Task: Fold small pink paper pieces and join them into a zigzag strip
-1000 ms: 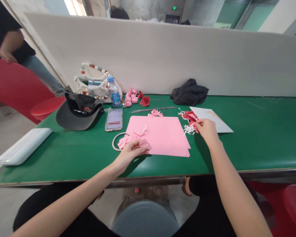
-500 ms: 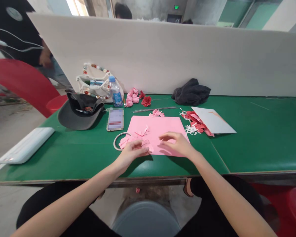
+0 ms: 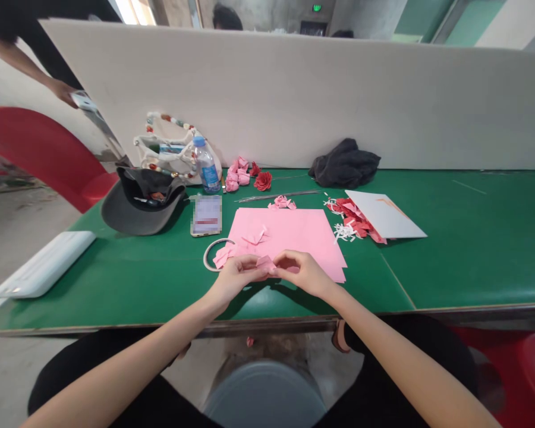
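Between my two hands is a small pink paper piece [image 3: 266, 263], just above the near edge of the pink paper sheets [image 3: 294, 229]. My left hand [image 3: 238, 274] pinches its left side, and my right hand [image 3: 301, 271] has thumb and fingers closed on its right side. Loose pink paper petals [image 3: 225, 254] lie left of my left hand, partly over a tape roll [image 3: 208, 255]. A folded pink piece [image 3: 255, 236] rests on the sheets. More pink scraps [image 3: 282, 203] sit at the sheets' far edge.
Red and white scraps [image 3: 354, 221] lie by a white folded sheet [image 3: 386, 214] on the right. Behind are wires [image 3: 279, 195], paper roses [image 3: 263, 181], a bottle [image 3: 208, 166] and a dark cloth [image 3: 345, 163]. A cap [image 3: 140, 202] and phone [image 3: 206, 215] are left; a person [image 3: 49, 47] stands beyond.
My right hand has left the red scraps on the right, crossed over the pink sheets, and come to the pink piece in my left hand. My left hand has stayed nearly in place.
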Demonstrator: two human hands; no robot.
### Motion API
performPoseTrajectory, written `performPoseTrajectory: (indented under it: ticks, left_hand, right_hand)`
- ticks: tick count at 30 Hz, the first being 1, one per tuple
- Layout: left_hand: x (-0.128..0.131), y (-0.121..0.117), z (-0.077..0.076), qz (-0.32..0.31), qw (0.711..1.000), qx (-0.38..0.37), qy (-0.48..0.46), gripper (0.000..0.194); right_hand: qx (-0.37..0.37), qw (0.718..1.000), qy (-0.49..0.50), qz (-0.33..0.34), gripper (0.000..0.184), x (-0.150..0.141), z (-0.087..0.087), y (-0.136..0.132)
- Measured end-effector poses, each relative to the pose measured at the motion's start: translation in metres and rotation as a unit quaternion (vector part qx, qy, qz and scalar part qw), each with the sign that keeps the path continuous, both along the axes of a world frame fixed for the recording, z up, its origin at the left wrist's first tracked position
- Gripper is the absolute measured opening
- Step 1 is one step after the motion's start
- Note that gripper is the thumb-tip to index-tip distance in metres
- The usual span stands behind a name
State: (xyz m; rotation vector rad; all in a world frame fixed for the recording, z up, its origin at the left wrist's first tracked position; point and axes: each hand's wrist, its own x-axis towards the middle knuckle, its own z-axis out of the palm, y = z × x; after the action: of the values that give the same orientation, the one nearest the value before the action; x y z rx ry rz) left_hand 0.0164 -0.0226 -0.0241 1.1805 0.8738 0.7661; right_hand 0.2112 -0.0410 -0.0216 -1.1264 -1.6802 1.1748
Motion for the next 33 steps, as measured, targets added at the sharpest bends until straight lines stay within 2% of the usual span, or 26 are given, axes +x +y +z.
performPoseTrajectory:
  ticks: [5,13,18,24,26,29,33]
  left_hand:
    - [0.000,0.001,-0.003,-0.017,1.000,-0.007,0.002,0.031]
    - [0.002,0.000,-0.006,-0.016,0.999,0.023,0.042,0.035]
    - [0.002,-0.004,-0.004,-0.027,0.995,0.069,0.074,0.040]
    - [0.002,-0.008,0.001,-0.040,0.977,0.169,0.122,0.029]
    - [0.001,-0.005,0.004,-0.022,0.974,0.185,0.131,0.026]
    - [-0.005,0.004,0.011,0.026,0.969,0.202,0.139,0.024]
    - [-0.017,0.016,0.018,0.047,0.949,0.256,0.179,0.025]
  right_hand:
    - [-0.043,0.998,0.036,-0.005,0.024,-0.002,-0.004,0.002]
    - [-0.046,0.999,0.016,0.006,0.020,-0.006,-0.007,0.001]
    - [0.011,0.999,-0.043,-0.014,0.010,-0.012,-0.011,-0.004]
    - [0.039,0.998,-0.045,-0.038,0.006,-0.014,-0.016,-0.004]
    - [0.054,0.997,-0.039,-0.044,0.010,-0.012,-0.015,-0.001]
    - [0.114,0.989,-0.049,-0.083,0.013,-0.008,-0.012,0.009]
    - [0.178,0.970,-0.105,-0.127,0.013,-0.009,-0.008,0.036]
